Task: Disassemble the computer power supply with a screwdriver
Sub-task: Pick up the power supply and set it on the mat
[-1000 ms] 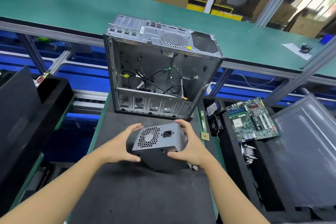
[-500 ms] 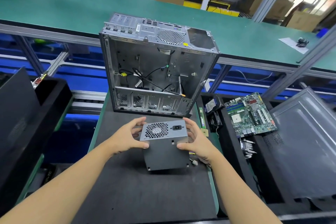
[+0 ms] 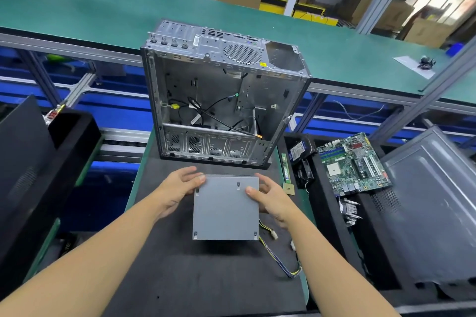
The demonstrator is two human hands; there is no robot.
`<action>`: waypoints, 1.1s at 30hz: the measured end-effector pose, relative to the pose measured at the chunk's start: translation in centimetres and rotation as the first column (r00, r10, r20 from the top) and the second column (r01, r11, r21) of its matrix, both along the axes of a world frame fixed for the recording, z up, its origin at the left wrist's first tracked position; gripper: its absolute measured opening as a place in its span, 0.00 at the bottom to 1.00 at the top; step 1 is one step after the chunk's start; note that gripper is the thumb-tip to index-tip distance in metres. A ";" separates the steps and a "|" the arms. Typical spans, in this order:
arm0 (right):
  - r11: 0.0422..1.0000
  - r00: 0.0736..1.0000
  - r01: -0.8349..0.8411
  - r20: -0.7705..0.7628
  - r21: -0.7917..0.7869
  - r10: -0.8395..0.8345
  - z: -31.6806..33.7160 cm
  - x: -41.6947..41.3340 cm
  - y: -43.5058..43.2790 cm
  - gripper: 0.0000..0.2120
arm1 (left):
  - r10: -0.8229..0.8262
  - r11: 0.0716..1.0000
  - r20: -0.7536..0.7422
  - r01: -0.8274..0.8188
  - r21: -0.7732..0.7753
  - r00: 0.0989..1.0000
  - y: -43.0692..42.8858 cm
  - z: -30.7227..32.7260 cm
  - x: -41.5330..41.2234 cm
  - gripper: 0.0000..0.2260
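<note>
Power supply (image 3: 225,207) sits flat on the black mat (image 3: 180,278) at centre, plain grey cover face up, just at 6 o'clock of the gutted computer case (image 3: 221,100) which stands open-side toward the camera. Left hand (image 3: 177,188) at the unit's 10 o'clock corner, fingers loosely curled and a little spread, tips touching the far-left edge; right hand (image 3: 273,201) at the 2 o'clock corner, thumb on the top face, other fingers bent along the right side; light steadying contact on both, not a firm clamp. Cable bundle (image 3: 280,255) with yellow and blue wires trails off the unit toward 4 o'clock. Step in hand, as a judgement: positioning the unit for cover removal; the case stage looks finished, the housing itself not yet opened. No screwdriver visible anywhere, so the next move likely calls for fetching one, then finding the cover fasteners; small marks near the near corners at 5 and 7 o'clock may be screws or tabs, cannot tell. Motherboard (image 3: 353,162) lies in the tray at 3 o'clock, grey side panel (image 3: 432,201) beyond it. Writing: a small white sticker on the case rear panel and a label on a dark part beside the motherboard, both too small to read; no brand legible on the unit.
</note>
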State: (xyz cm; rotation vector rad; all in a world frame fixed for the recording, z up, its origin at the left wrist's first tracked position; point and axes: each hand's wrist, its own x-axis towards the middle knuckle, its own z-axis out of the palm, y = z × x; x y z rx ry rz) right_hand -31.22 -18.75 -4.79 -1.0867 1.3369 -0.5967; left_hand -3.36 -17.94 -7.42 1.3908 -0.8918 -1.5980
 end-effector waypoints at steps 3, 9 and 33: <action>1.000 1.000 -0.012 0.008 0.018 0.012 -0.4 0.3 0.2 0.42 | -0.004 1.000 -0.005 0.004 0.013 1.000 0.3 -0.3 0.4 0.27; 0.994 0.995 -0.101 -0.029 -0.044 0.100 0.0 0.6 0.8 0.51 | 0.006 1.000 -0.101 -0.009 -0.025 0.995 1.4 -0.3 1.1 0.32; 0.555 0.704 -0.589 -0.710 -0.587 -0.004 -1.5 1.9 5.8 0.43 | -0.110 0.904 -0.165 0.168 0.393 0.980 3.1 0.0 1.9 0.24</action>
